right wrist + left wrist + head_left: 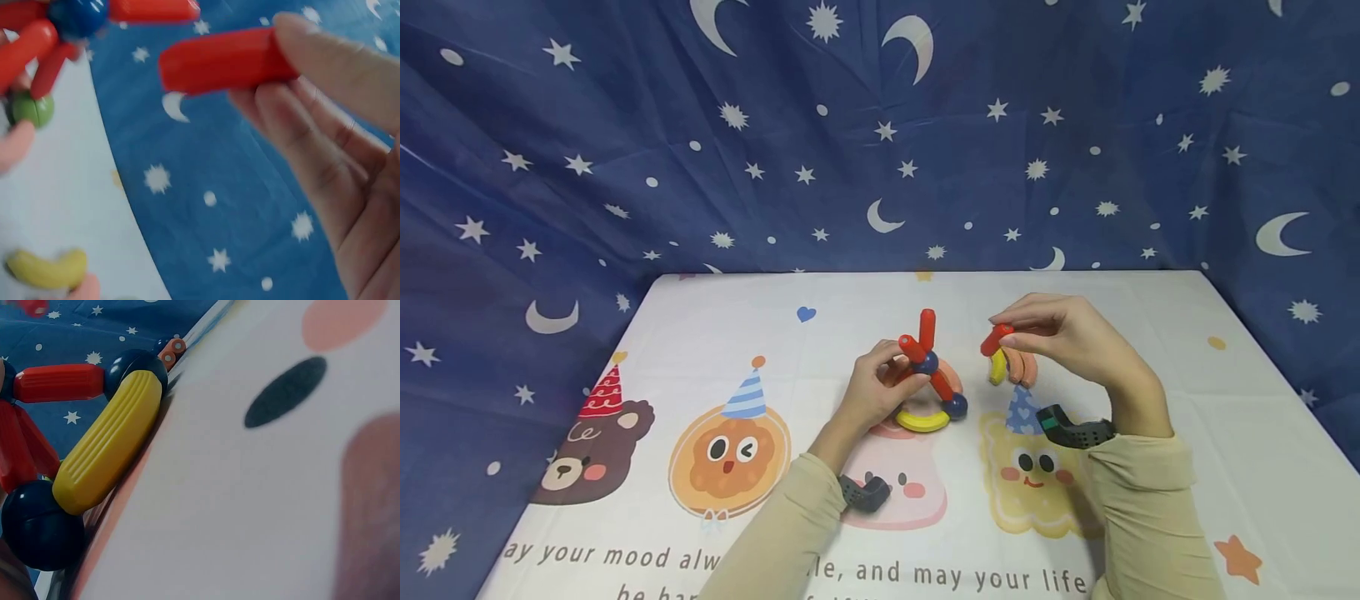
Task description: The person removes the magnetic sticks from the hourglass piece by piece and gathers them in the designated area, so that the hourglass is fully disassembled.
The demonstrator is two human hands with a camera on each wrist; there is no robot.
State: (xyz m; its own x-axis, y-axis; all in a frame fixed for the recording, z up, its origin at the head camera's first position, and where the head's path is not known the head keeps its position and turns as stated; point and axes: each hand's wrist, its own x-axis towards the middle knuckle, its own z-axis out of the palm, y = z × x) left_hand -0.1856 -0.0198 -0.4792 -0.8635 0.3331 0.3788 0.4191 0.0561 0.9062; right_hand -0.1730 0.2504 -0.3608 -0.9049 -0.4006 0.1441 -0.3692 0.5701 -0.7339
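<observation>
Now it's left hand (874,387) on the model (942,385), right hand (1071,337) on a loose red rod (996,340)

The left grips that model of red rods (928,329) and blue balls (955,407) on the worktop (1195,467), a yellow curve (922,422) along its near side; the right pinches its loose red rod up in the air, apart from the model, the head view showing one yellow piece (997,367) and peach pieces (1022,367) just below it
</observation>
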